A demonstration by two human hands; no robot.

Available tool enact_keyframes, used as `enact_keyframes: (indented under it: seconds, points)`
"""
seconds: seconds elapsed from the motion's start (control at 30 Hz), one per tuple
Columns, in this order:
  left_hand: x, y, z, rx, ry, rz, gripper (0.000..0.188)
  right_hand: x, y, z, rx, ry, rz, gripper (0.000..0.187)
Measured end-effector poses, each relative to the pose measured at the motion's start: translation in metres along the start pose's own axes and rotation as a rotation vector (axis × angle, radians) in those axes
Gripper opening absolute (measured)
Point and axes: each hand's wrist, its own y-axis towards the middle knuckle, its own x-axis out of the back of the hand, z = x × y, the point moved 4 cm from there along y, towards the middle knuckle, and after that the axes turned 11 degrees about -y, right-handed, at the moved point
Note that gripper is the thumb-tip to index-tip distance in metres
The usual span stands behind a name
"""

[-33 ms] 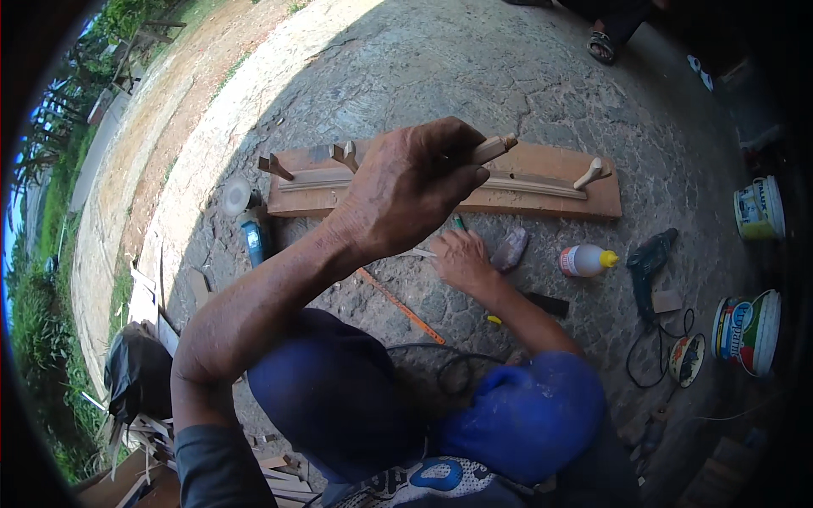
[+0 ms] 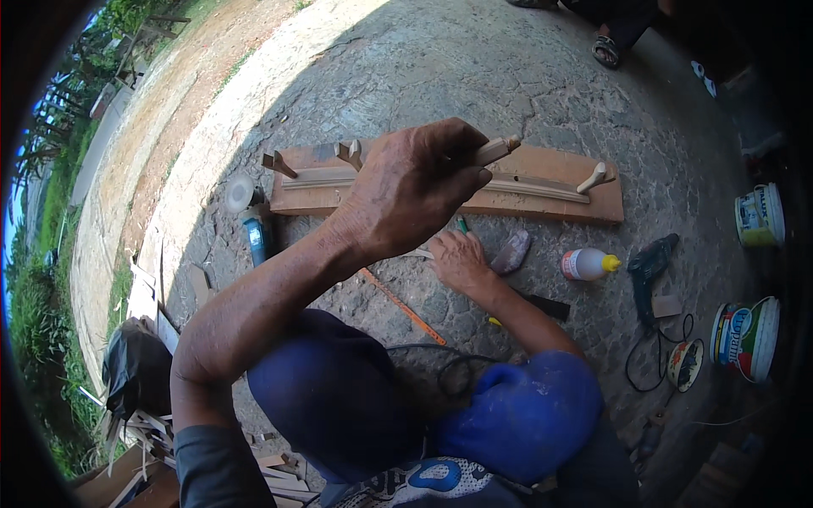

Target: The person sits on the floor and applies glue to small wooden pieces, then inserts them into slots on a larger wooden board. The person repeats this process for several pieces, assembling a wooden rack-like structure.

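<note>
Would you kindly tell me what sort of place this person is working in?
Probably a makeshift outdoor woodworking spot: a wooden plank, an angle grinder and what looks like a drill rest on rough, cracked ground, with grass beyond.

The trousers (image 2: 542,415) are blue, the plank (image 2: 561,166) reddish-brown, the bottle cap (image 2: 611,262) yellow.

two hands (image 2: 402,190) (image 2: 460,261), two large buckets (image 2: 760,216) (image 2: 765,340), one yellow-capped bottle (image 2: 586,264), one black bag (image 2: 135,368)

I'm in an open-air woodworking spot: cracked concrete ground (image 2: 423,85), grinder (image 2: 255,237) left, drill (image 2: 650,267) right, wood scraps (image 2: 288,484) near left.
</note>
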Motion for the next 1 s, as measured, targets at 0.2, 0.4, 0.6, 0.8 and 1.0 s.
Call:
enact_keyframes:
  seconds: [0.2, 0.4, 0.6, 0.8, 1.0]
  points:
    - [0.017, -0.014, 0.012, 0.034, -0.016, -0.011, 0.026, -0.033, 0.013, -0.003, -0.081, -0.034, 0.29, 0.019]
    - [0.02, -0.014, 0.025, 0.048, -0.042, -0.014, 0.029, 0.011, 0.007, -0.018, -0.248, 0.339, 0.199, 0.014]
    - [0.017, -0.014, 0.026, 0.155, -0.08, 0.002, 0.033, 0.082, -0.015, -0.022, -0.302, 0.72, 0.102, 0.017]
    - [-0.001, -0.003, 0.031, 0.184, -0.246, 0.042, 0.034, 0.085, -0.034, -0.048, -0.458, 0.843, -0.066, 0.019]
    - [-0.017, -0.004, 0.033, 0.295, -0.432, 0.092, 0.029, 0.182, -0.052, -0.05, -0.472, 0.936, -0.674, 0.016]
